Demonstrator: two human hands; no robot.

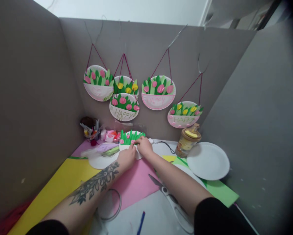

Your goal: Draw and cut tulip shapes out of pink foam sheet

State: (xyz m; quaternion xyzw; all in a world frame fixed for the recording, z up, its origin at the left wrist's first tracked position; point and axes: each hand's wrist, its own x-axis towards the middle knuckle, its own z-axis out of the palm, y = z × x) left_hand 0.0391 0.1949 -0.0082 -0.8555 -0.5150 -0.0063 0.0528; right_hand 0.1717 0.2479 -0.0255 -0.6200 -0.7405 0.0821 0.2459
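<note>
A white paper-plate basket (pixel 132 134) with green paper leaves and small pink paper tulips stands at the back of the table. My left hand (pixel 127 156) is at its front, a fingertip near a pink tulip. My right hand (pixel 143 146) reaches in from the right, fingers bent together at the same tulip. Both hands touch the basket; whether the fingers pinch the tulip is too small to tell. Pink paper (pixel 136 182) lies beneath my forearms.
Scissors (pixel 172 199), a blue pen (pixel 141 223) and a tape roll (pixel 109 205) lie in front. White plates (pixel 208 161) and a lidded cup (pixel 187 142) stand right; a pen holder (pixel 90 130) is back left. Finished plate baskets (pixel 158 101) hang on the grey wall.
</note>
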